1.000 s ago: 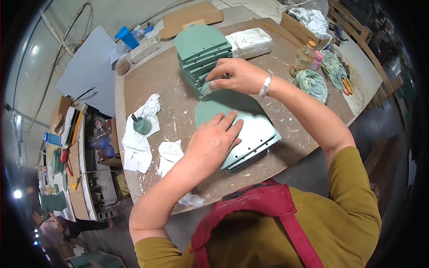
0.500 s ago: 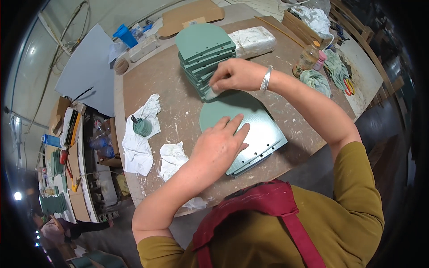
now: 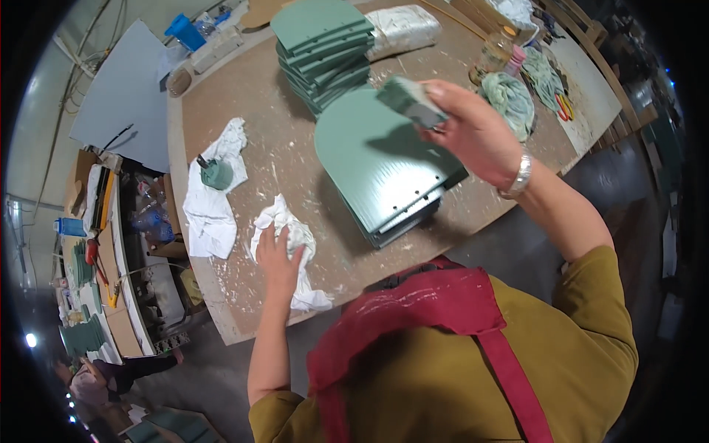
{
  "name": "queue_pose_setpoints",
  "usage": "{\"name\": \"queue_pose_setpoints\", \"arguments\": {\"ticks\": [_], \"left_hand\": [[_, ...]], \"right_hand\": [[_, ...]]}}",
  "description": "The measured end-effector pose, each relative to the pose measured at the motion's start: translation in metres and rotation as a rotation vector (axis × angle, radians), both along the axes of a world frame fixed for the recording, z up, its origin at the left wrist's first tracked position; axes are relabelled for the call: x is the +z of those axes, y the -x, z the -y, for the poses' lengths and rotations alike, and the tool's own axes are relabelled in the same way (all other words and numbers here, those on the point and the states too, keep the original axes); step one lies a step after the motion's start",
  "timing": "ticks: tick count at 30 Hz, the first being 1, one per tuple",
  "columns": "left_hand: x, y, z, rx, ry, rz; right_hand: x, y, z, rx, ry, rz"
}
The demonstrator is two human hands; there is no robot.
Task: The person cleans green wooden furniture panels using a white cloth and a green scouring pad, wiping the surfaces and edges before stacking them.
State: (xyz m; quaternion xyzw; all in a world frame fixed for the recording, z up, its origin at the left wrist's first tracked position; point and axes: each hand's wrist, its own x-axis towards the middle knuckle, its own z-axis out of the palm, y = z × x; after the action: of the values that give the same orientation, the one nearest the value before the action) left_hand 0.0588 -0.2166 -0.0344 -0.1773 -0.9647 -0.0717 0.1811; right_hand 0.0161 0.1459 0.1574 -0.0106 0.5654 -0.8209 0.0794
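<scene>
My right hand (image 3: 478, 133) is raised over a green panel (image 3: 362, 162) with a rounded far end, its fingers closed round a small greenish block (image 3: 412, 101). Motion blurs the block, and I cannot make out its exact kind. Small holes line the panel's straight near edge, and at least one more panel lies beneath it. To the left, my left hand (image 3: 278, 267) rests with fingers spread on a crumpled white cloth (image 3: 299, 231). Just beyond the panel rises a stack of similar green panels (image 3: 325, 33).
A small green pot (image 3: 216, 175) stands on another white cloth (image 3: 209, 230) at the table's left. Far right are a glass jar (image 3: 493, 53), a pink bottle (image 3: 515, 60), greenish rags (image 3: 509, 103) and scissors (image 3: 564, 108). A white wrapped bundle (image 3: 405, 31) lies beside the stack.
My left hand has left the panel and moved left onto the white cloth. My right hand has lifted away from the stack's near edge and moved right, showing the block. The view has shifted.
</scene>
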Motion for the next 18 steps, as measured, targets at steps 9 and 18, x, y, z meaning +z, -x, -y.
{"name": "queue_pose_setpoints", "arguments": {"ticks": [9,18], "left_hand": [[0.133,0.026,-0.072,-0.179,-0.693,-0.090],[0.002,-0.030,-0.048,-0.277,0.018,0.199]], "right_hand": [[-0.032,0.003,0.014,0.056,0.169,-0.021],[-0.029,0.009,0.012,0.110,0.153,0.009]]}}
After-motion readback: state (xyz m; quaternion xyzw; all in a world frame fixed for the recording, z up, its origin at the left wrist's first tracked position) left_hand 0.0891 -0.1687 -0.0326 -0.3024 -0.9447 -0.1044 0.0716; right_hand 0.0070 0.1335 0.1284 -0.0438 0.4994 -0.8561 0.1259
